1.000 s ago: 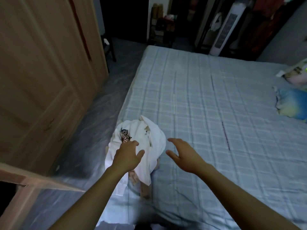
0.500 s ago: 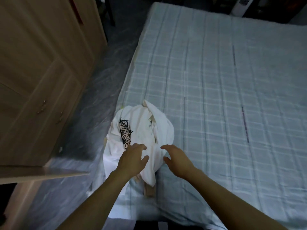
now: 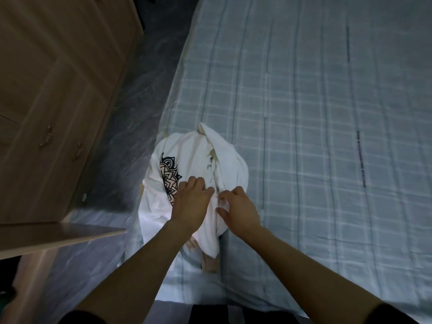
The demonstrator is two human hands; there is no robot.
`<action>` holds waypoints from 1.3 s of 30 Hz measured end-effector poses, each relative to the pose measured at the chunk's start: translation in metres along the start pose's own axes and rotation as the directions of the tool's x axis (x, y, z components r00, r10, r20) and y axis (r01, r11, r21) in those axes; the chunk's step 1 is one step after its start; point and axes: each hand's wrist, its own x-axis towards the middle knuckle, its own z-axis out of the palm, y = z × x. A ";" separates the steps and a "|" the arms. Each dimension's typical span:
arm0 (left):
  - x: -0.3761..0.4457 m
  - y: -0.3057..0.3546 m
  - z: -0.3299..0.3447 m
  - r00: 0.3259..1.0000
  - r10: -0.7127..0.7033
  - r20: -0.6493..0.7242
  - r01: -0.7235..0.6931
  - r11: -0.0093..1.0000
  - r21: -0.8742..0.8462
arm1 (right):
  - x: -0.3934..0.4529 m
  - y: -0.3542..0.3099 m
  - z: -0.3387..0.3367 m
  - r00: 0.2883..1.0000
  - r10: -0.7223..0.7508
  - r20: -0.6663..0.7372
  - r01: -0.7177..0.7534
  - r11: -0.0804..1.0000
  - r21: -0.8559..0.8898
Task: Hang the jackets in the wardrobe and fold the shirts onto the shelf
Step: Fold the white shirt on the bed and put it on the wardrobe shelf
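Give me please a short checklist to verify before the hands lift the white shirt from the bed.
1. Left hand on the white shirt: ok, it rests on the cloth.
2. Right hand has a grip: ok, its fingers pinch a fold.
3. Only one garment taken: cannot tell, a beige piece shows underneath.
4. Shirt fully on the bed: not ok, it overhangs the left edge.
5. Wardrobe open: cannot tell.

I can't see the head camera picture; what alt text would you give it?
Two bare hands, the left hand and the right hand, reach onto a crumpled white shirt with a black print, lying at the near corner of a bed with a pale checked sheet. A wooden wardrobe stands to the left.
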 end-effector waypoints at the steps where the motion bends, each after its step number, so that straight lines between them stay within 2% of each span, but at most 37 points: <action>1: 0.000 -0.002 0.000 0.999 -0.019 -0.026 0.018 1.000 -0.019 | 0.001 -0.001 -0.001 1.000 0.007 -0.017 -0.007 1.000 0.007; 7: -0.011 -0.004 -0.017 0.982 -0.111 -0.150 0.068 0.963 -0.262 | 0.001 -0.020 -0.011 0.998 -0.022 -0.056 0.027 0.996 0.090; 12: -0.011 0.000 -0.053 0.956 -0.129 -0.263 0.018 0.923 -0.385 | -0.008 -0.036 -0.039 0.977 -0.042 -0.211 0.102 0.953 0.286; 16: -0.006 0.004 -0.088 0.942 -0.070 -0.328 -0.093 0.885 -0.456 | -0.023 -0.045 -0.077 0.941 -0.092 -0.327 0.190 0.940 0.284; 20: -0.001 0.007 -0.128 0.965 0.054 -0.255 -0.189 0.822 -0.538 | -0.047 -0.050 -0.125 0.886 -0.170 -0.431 0.300 0.920 0.253; 24: 0.008 0.011 -0.167 0.961 0.184 -0.207 -0.262 0.846 -0.465 | -0.080 -0.051 -0.177 0.837 -0.225 -0.499 0.341 0.927 0.155; 29: 0.022 0.030 -0.207 0.937 0.317 -0.146 -0.347 0.808 -0.476 | -0.131 -0.045 -0.241 0.748 -0.296 -0.594 0.353 0.936 -0.022; 33: 0.023 0.059 -0.236 0.864 0.502 -0.045 -0.403 0.635 -0.659 | -0.172 -0.032 -0.287 0.647 -0.313 -0.695 0.326 0.938 -0.119; 36: 0.016 0.087 -0.250 0.848 0.525 -0.078 -0.435 0.603 -0.669 | -0.200 -0.022 -0.318 0.549 -0.326 -0.770 0.326 0.931 -0.162; 39: 0.012 0.115 -0.257 0.863 0.490 -0.126 -0.427 0.572 -0.701 | -0.223 -0.011 -0.342 0.488 -0.337 -0.805 0.356 0.919 -0.170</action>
